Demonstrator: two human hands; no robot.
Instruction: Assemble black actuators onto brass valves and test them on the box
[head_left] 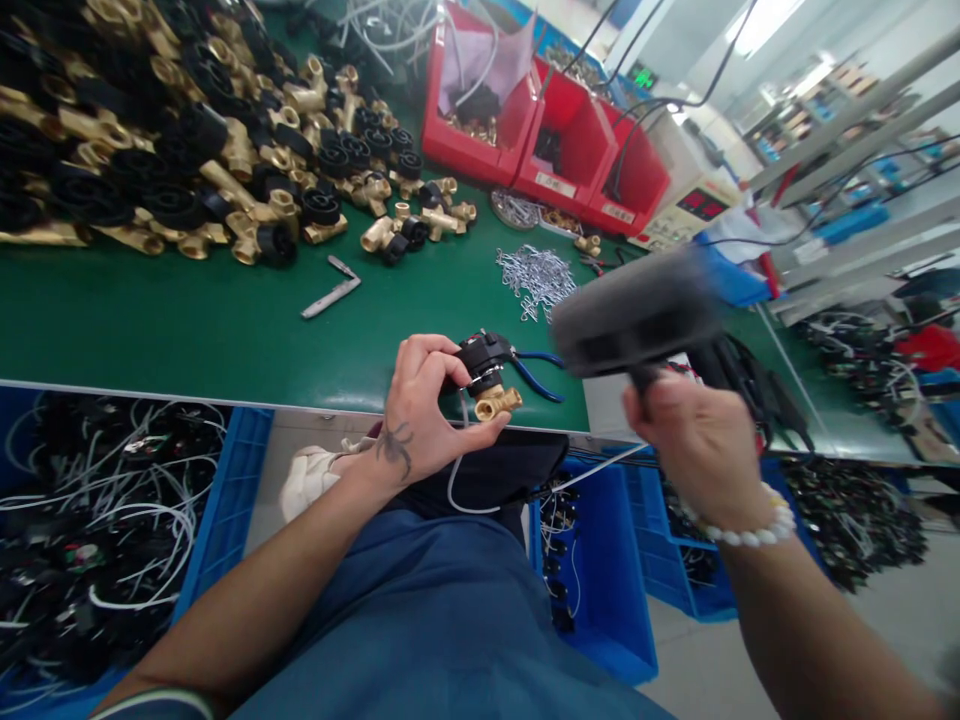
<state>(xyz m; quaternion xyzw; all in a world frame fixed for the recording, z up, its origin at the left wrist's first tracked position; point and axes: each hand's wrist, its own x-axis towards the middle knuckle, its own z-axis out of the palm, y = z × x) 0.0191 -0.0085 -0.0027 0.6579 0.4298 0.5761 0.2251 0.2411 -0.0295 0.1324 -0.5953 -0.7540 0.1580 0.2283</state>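
Note:
My left hand point(427, 410) is closed around a brass valve body point(498, 402) with a black round housing point(484, 352) on top, held at the table's front edge. A thin white cable point(459, 480) hangs down from this part. Behind it lie blue-handled pliers point(536, 372). To the right, my right hand point(697, 440) grips the handle of a dark grey hair dryer point(637, 310), raised over the table. Motion blurs the dryer, so its details are unclear. Small silver clips point(534, 278) lie in a pile beyond the pliers.
Many brass-and-black fittings point(225, 170) cover the table's left back. A folded metal tool point(331, 290) lies on the green tabletop point(187, 320). Red bins point(551, 140) and a power unit point(694, 200) stand behind. Blue crates point(214, 510) with cabled parts sit below.

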